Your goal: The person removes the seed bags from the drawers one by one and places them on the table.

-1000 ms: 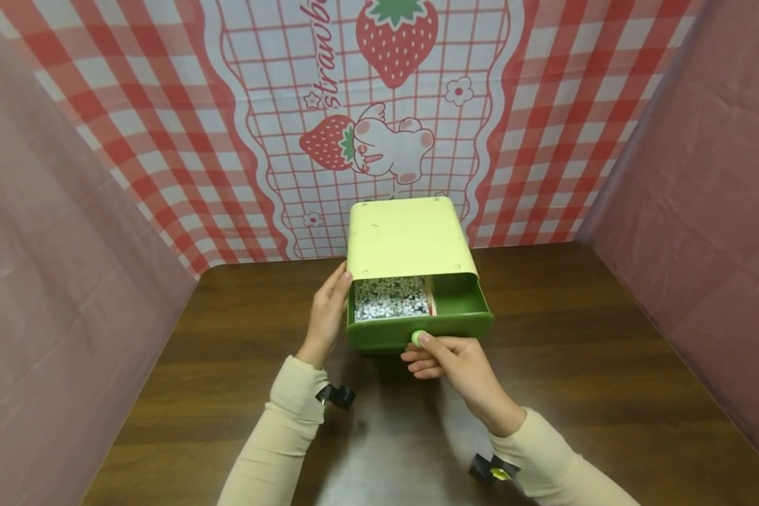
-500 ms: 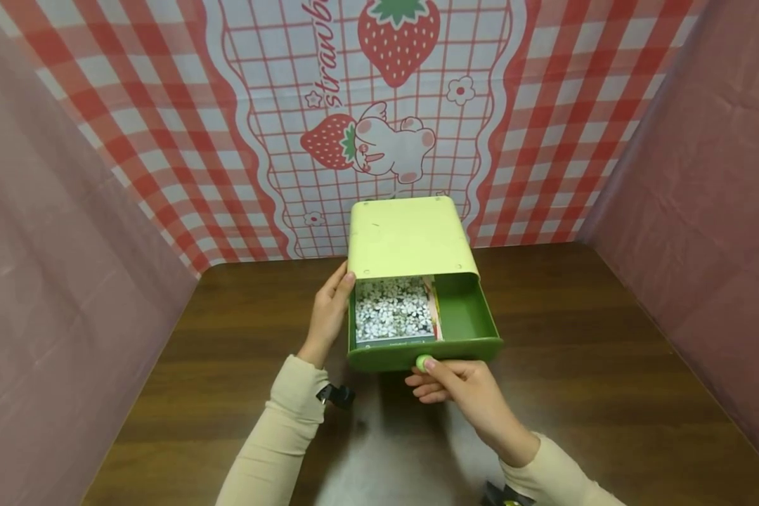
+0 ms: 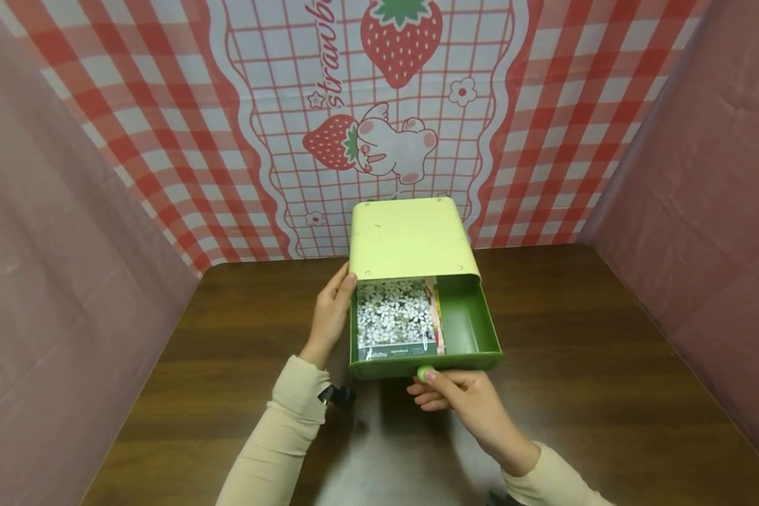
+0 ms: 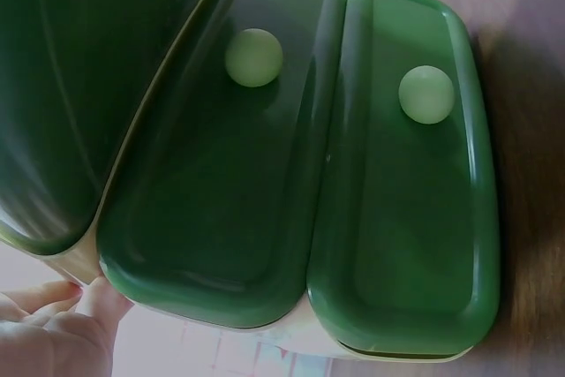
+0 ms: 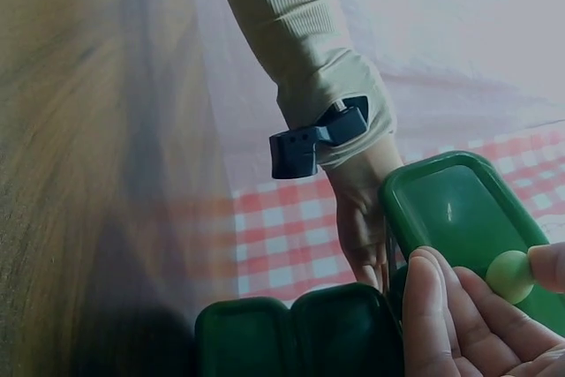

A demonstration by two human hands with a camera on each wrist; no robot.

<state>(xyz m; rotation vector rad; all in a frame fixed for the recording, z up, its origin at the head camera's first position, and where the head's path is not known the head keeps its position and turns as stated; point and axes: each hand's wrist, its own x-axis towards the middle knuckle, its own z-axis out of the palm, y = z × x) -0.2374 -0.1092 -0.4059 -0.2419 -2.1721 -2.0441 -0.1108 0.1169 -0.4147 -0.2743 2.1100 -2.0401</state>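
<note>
A small cabinet with a pale yellow-green shell [image 3: 414,239] stands on the table, its green top drawer [image 3: 471,316] pulled well out. My right hand [image 3: 471,407] pinches the drawer's round light-green knob [image 3: 424,373] between thumb and fingers; the right wrist view shows the knob [image 5: 510,276] close up. Against the cabinet's left side rests my left hand [image 3: 330,313], fingers fairly straight. Inside the drawer, on the left, lies a flat white-flower-print item [image 3: 393,313] with a dark lettered strip. Thin red and yellow edges [image 3: 440,330] show beside it.
Below, two more green drawers are closed: the middle one [image 4: 216,183] and the bottom one [image 4: 415,209], each with a round knob. A strawberry-print checked cloth [image 3: 392,105] hangs behind the dark wood table [image 3: 607,351]. Pink cloths [image 3: 683,176] hang at both sides.
The top drawer has slid out toward me, with my right hand moving along on its knob. More of the flower-print item and its lettered strip now shows. My left hand has stayed put.
</note>
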